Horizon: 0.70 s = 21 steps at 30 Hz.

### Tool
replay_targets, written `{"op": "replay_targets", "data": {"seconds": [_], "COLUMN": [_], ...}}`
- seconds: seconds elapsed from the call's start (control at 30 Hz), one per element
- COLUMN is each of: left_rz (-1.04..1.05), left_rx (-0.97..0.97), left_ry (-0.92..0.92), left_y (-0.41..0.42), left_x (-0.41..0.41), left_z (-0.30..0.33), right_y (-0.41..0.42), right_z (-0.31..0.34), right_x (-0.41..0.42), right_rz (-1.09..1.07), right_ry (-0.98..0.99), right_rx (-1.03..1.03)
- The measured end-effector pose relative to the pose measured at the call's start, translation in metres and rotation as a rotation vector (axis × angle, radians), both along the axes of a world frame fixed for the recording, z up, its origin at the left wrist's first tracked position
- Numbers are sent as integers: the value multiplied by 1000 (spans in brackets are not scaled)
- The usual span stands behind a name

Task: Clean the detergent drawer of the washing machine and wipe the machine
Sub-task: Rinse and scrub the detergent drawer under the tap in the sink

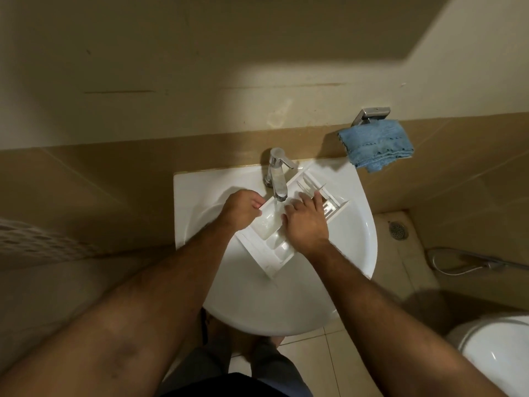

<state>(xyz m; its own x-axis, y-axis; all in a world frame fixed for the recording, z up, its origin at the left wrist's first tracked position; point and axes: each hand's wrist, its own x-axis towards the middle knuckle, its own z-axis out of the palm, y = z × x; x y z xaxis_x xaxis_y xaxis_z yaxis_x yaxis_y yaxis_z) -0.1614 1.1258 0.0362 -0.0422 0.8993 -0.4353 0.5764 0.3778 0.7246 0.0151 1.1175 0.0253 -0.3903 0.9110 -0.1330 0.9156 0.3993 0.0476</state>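
Note:
The white detergent drawer (272, 239) lies slantwise across the white sink (286, 305), its far end up by the back rim. Water runs from the chrome tap (277, 173) into a middle compartment. My left hand (242, 209) grips the drawer's left edge, fingers curled over the rim. My right hand (307, 220) lies on the drawer's right side with straight fingers reaching into the compartments just beside the stream. The washing machine is out of view.
A blue cloth (375, 146) hangs from a metal holder (370, 114) on the wall right of the tap. A toilet (498, 348) stands at the lower right, a floor drain (398, 230) and a spray hose (469, 260) further right.

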Motion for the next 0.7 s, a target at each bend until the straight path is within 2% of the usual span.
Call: {"op": "replay_targets", "data": {"seconds": [0.1, 0.2, 0.4, 0.5, 0.57, 0.7], "left_rz": [-45, -66, -96, -93, -79, -74], "left_rx": [-16, -13, 22, 53, 69, 113], "left_ry": [-44, -47, -32, -21, -15, -45], "left_y": [3, 6, 5, 6, 8, 15], "left_x": [-4, -9, -17, -10, -5, 1], "left_z": [1, 2, 1, 0, 1, 5], "right_y": [-2, -14, -16, 0, -1, -25], "right_z": [6, 6, 6, 9, 9, -4], "right_x": [-24, -42, -9, -4, -16, -32], "right_rz": [-7, -16, 184, 11, -4, 207], "right_ry": [-197, -297, -134, -175, -222, -32], "right_rx": [-135, -199, -167, -131, -146, -222]}}
